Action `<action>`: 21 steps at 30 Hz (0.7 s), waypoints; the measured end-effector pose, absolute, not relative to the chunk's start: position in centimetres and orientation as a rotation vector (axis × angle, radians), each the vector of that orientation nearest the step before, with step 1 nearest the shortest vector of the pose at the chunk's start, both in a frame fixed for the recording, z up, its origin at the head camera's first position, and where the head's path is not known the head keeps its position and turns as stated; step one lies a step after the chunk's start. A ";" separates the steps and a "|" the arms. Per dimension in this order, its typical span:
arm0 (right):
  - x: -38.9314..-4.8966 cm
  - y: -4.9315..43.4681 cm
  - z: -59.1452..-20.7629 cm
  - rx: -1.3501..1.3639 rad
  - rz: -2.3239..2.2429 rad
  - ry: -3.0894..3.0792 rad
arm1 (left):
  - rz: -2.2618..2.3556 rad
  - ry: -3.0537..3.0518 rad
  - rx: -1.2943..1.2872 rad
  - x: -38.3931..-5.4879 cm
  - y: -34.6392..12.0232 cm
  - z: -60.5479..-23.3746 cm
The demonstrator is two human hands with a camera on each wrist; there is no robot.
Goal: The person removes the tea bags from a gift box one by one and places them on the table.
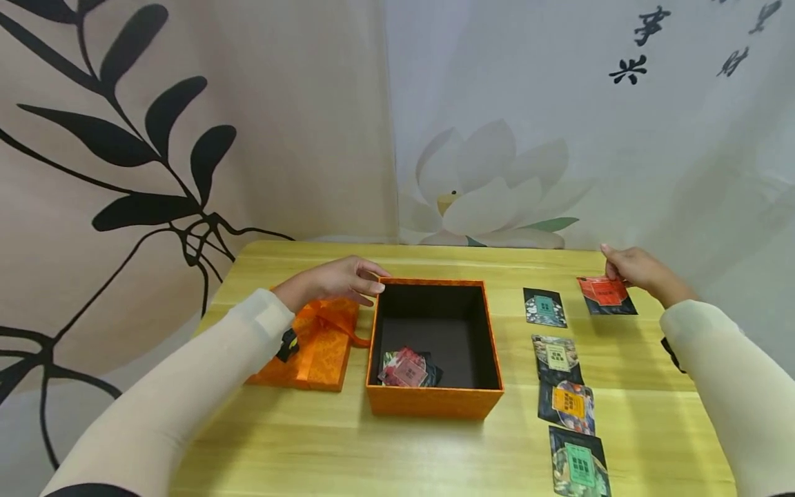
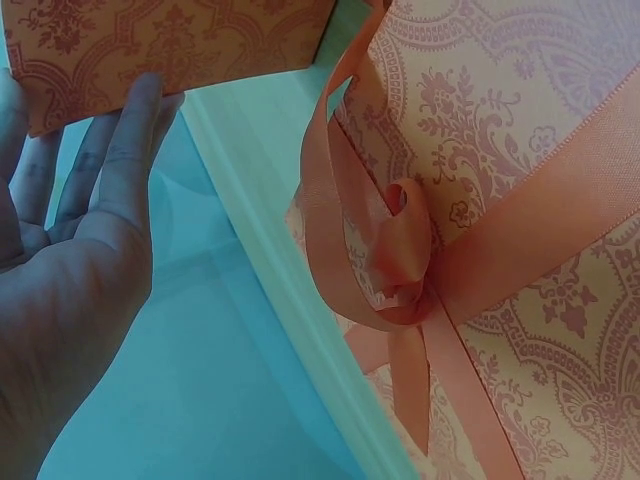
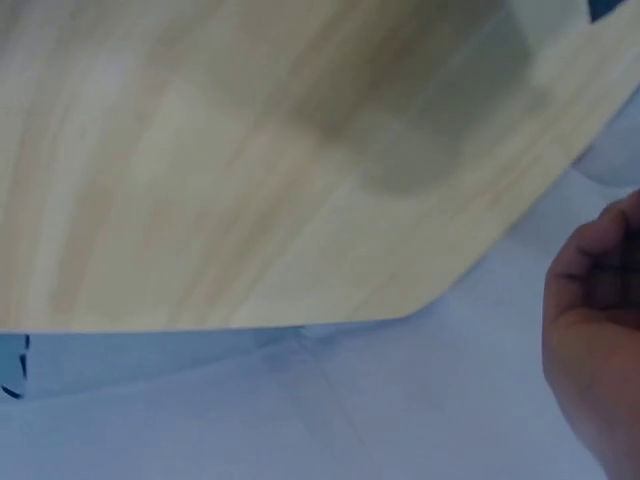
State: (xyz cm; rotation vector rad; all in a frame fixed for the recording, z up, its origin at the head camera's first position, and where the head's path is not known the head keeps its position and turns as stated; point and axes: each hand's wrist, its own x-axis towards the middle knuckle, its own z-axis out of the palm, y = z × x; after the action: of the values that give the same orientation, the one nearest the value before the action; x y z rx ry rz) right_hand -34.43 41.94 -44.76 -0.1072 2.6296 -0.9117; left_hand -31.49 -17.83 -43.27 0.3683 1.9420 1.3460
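The cream, stretchy fabric sleeves (image 1: 149, 414) came nearest, cut off at the lower corners. The left one hid part of a flat, orange, brocade-patterned case (image 1: 326, 352) with an orange satin ribbon (image 2: 540, 220), whose folded loops looked glossy in the left wrist view. The left hand (image 1: 329, 281) touched the rear left corner of a deep, square-sided orange box (image 1: 435, 404), its fingers loosely extended, some passing out of sight behind the wall. The right hand (image 1: 640, 268) pinched a flat, glossy red-and-black packet (image 1: 605, 295) by its upper edge, above the far right of the pale yellow, wood-grained worktop (image 1: 447, 452); its fingertips were partly covered, and the right wrist view caught only a blurred, cropped part of that hand. Inside the box, against a matte dark lining, lay overlapping pink-labelled and dark packets (image 1: 408, 369), their number unclear. To its right ran a column of four dark printed packets (image 1: 557, 357) with teal, pale green, orange and green labels; the lowest was cropped by the frame and their small lettering was unreadable. Behind hung a smooth, pale fabric backdrop (image 1: 310, 138) printed with black leaves and a lotus.
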 end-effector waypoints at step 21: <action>-35.0 42.6 -50.3 -0.166 -0.582 2.833 | 1.330 1.925 0.380 -31.5 -17.6 -42.7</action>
State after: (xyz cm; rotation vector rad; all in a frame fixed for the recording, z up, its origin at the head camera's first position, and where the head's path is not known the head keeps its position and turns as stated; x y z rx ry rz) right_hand -35.01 42.59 -50.30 -0.1659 2.8335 -0.5823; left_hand -31.49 -17.60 -42.71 0.3797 1.9255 1.3296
